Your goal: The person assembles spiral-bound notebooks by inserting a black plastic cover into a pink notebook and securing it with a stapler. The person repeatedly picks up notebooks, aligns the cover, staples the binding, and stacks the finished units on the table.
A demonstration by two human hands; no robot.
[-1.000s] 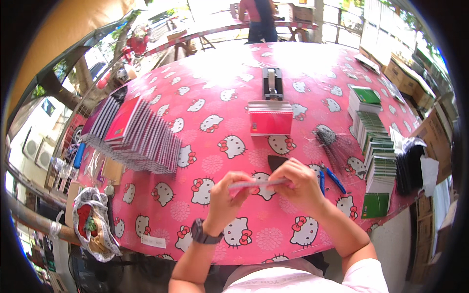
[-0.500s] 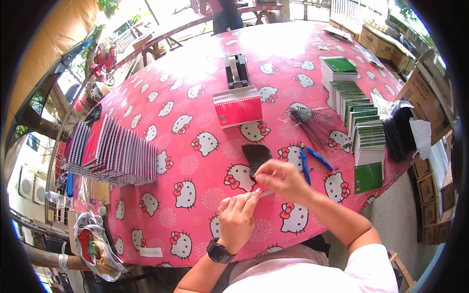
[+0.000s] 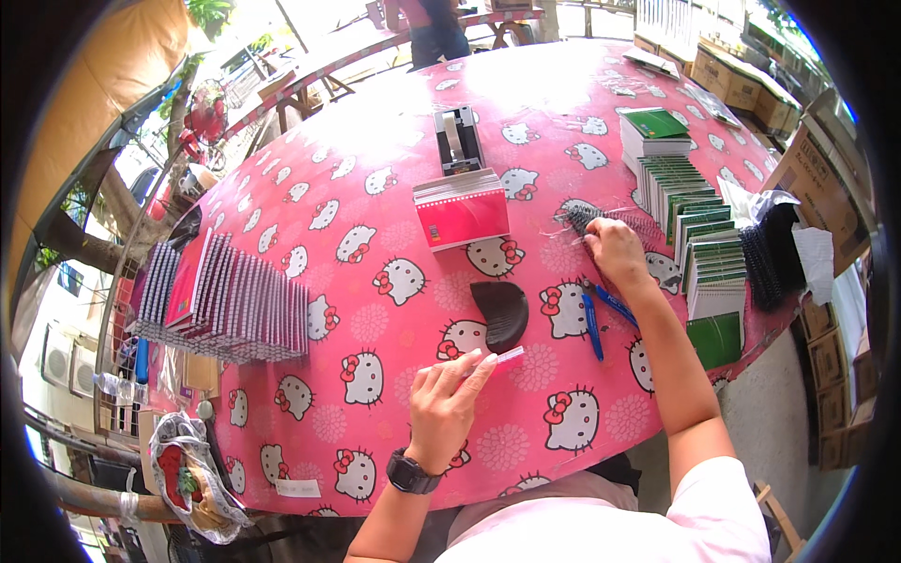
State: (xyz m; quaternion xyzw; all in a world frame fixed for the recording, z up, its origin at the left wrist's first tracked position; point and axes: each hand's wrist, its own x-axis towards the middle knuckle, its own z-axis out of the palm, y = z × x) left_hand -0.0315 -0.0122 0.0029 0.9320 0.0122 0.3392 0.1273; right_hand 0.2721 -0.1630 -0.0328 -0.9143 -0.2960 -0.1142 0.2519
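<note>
— Since half a second back, what has moved?

— Both hands have parted. Then they met near the table's middle; now the right hand (image 3: 615, 251) has stretched out to the bundle of black binding combs (image 3: 584, 218), fingers curled down on it. Whether it grips one I cannot tell.

— And the left?

— That left hand (image 3: 449, 405) pinches a thin pale strip (image 3: 474, 364) between thumb and fingertips, low over the cloth near the person's body. Its long axis runs nearly level, rising slightly to the right, free end toward the dark curved pad (image 3: 500, 312).

— Counts?

— One strip, one pad, two blue pens (image 3: 603, 314) just right of it, one red-covered notebook stack (image 3: 463, 208), one black tape dispenser (image 3: 457, 140) behind that. On the left, one long fanned row of spiral notebooks (image 3: 225, 300); on the right, green-covered booklets (image 3: 699, 235) in overlapping piles, too many to count.

— Surface and setting?

— Round table under a pink cartoon-cat tablecloth (image 3: 375, 188), outdoors in sunlight, cardboard boxes (image 3: 751, 84) at the far right, another person standing beyond the far edge.
</note>
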